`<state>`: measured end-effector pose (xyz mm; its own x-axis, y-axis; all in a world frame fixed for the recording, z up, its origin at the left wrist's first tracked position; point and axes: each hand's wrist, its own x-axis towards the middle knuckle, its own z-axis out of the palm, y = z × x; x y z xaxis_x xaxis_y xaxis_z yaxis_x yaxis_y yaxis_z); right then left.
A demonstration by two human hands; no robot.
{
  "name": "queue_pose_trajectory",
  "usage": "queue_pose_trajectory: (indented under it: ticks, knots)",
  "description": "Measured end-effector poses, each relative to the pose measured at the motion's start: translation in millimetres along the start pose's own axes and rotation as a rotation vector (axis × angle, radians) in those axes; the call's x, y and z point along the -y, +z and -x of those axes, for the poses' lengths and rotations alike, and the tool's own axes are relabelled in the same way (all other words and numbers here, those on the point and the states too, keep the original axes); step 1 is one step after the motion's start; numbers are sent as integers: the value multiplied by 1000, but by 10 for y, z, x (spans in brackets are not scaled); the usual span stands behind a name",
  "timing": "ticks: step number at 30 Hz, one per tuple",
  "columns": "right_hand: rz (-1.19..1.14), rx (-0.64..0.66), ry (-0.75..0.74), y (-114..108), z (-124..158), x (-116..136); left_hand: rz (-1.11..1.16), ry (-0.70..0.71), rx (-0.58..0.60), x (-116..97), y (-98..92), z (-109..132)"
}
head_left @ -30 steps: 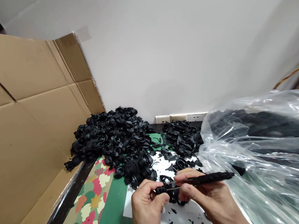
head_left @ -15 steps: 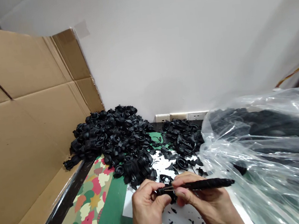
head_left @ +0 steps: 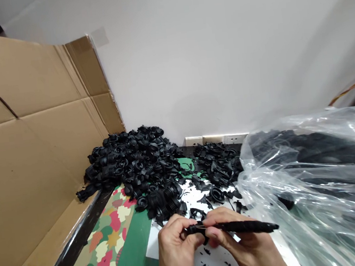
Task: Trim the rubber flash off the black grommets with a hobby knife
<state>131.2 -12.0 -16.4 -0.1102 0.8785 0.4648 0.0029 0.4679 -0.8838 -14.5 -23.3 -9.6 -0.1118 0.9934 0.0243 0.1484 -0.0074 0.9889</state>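
Observation:
Between the thumb and fingers of my left hand (head_left: 176,246) is a small black ribbed rubber part (head_left: 193,229). My right hand (head_left: 246,244) is closed on tweezers (head_left: 249,226), whose body is wrapped in black. Their thin metal tips point left and meet the rubber part; how far they reach into it is hidden by my fingers. Both hands are close together above a white sheet (head_left: 207,255) strewn with black scraps. Just beyond my fingertips lies a loose black piece (head_left: 197,212).
A large heap of black ribbed rubber parts (head_left: 135,159) lies at the back left, with a smaller pile of black scraps (head_left: 217,162) beside it. Cardboard (head_left: 45,152) stands along the left. A clear plastic bag (head_left: 299,187) with black contents fills the right. Sockets (head_left: 236,138) line the wall.
The far end of the tweezers has dipped slightly, with my right hand turning a little. My left hand still grips the rubber part. The view has shifted slightly.

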Motion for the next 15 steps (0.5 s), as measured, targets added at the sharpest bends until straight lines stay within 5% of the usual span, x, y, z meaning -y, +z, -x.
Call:
queue_pose_trajectory:
  ticks: [5,8,12,15]
  knots:
    - [302,139,-290,35,29,31,-43,83,29,14,-17,23]
    - [524,-19,-437,-39,-35,11,-3,73,106,7,-9,38]
    - [532,-252,-327,-214,-163,-56,139,-14,77,-45,9,23]
    - [350,-239,-111,-255,-170,-97,201,-53,36,-84,16,1]
